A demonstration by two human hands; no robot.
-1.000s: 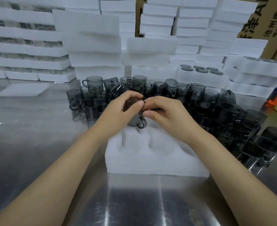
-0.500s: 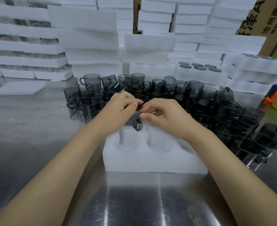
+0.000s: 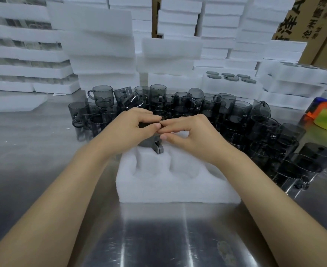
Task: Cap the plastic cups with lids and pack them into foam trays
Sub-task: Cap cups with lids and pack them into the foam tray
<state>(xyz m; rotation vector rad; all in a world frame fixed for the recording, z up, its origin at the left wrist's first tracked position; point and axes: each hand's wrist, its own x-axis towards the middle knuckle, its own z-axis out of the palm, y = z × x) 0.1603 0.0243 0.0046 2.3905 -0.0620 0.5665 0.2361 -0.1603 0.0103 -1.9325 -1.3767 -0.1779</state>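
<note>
at the far left, stacked foam blocks (image 3: pixel 23 54) are seen behind the steel surface (image 3: pixel 33 160). the left hand (image 3: pixel 129 128) is curled over the top of a smoky cup (image 3: pixel 149 144), which is held at the far left pocket of the foam tray (image 3: pixel 178 189), handle toward the camera. whether it is seated there cannot be told. the right hand (image 3: pixel 193 135) is closed to a pinch, its fingertips met with the left thumb at the cup's rim. whether a lid is caught under them cannot be told. loose cups (image 3: pixel 226 112) are crowded behind and to the right, and spare lids (image 3: pixel 230 78) are laid further back. a lid pressed unevenly could be left half-seated and popped off in the pocket. a cup pushed down askew could be jammed by its handle, and the soft foam gouged. the crowded cups could be toppled by a careless right forearm.
</note>
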